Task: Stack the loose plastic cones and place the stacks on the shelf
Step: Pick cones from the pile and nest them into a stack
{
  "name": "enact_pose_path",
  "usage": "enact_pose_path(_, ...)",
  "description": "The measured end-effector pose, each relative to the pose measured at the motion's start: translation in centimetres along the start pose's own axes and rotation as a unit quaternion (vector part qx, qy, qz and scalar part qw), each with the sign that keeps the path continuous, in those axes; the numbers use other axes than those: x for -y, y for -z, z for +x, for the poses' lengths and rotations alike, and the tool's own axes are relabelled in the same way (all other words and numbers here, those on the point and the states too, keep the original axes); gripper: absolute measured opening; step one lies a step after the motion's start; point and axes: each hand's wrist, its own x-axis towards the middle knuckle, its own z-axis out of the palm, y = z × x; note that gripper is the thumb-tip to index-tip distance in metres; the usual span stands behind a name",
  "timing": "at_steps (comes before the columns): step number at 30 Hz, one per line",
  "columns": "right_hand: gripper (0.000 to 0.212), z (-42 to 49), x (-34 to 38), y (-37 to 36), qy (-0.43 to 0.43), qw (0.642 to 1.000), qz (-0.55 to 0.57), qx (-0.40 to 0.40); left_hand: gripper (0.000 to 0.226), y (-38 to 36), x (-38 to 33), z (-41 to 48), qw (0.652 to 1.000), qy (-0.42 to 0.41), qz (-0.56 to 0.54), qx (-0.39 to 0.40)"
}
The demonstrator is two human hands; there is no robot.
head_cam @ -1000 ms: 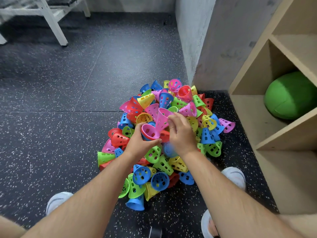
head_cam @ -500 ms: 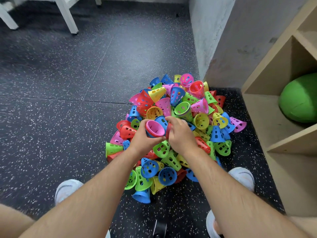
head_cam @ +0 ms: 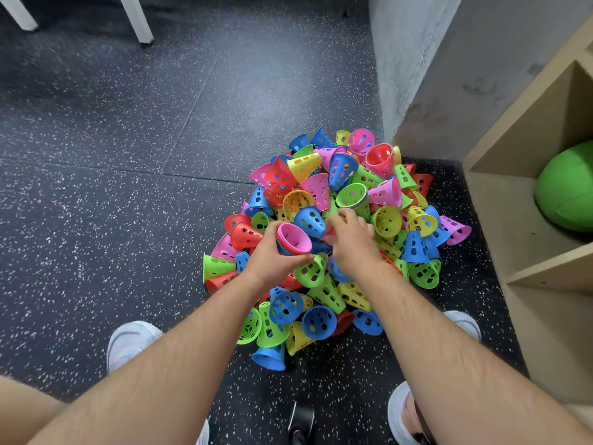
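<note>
Right hand (head_cam: 350,244) now beside the stack (head_cam: 294,240), fingers (head_cam: 348,217) round a red cone (head_cam: 331,233)

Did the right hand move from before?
Yes. The right hand left the stack and dipped down into the pile, pinching a red cone beside the fixed blue cone.

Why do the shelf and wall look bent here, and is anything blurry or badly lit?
Head view: the wide-angle lens bows the shelf and wall corner. Head view: light is soft and even, faint shadows under the cone pile, no glare on the floor. Head view: the pile is sharp; the right hand, pinching a red cone, looks slightly smeared.
</note>
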Motion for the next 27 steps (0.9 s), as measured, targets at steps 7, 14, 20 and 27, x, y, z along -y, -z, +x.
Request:
enact_pose_path(7, 0.009, 0.3, -1.0, 2.6, -0.065, 0.981, 0.167, -0.071, 0.072, 0.2, -0.4, 0.2, 1.000, 0.011, -0.010, 0.001)
enact_pose_path(14, 0.003, 0.4, 2.8, 4.8, 0.000, 0.955, 0.278, -0.099, 0.071, 0.1, -0.7, 0.5, 1.000, 0.010, -0.018, -0.018)
enact_pose_path(20, 0.009, -0.3, 4.6, 2.7, 0.012, 0.945, 0.326, 0.041, 0.068, 0.3, -0.2, 1.2, 0.998, 0.005, -0.052, -0.042)
enact_pose_path(27, 0.032, 2.5, 2.5, -0.8, 0.003, 0.990, 0.140, 0.001, 0.069, 0.8, 1.3, 2.3, 0.999, 0.007, -0.016, -0.046)
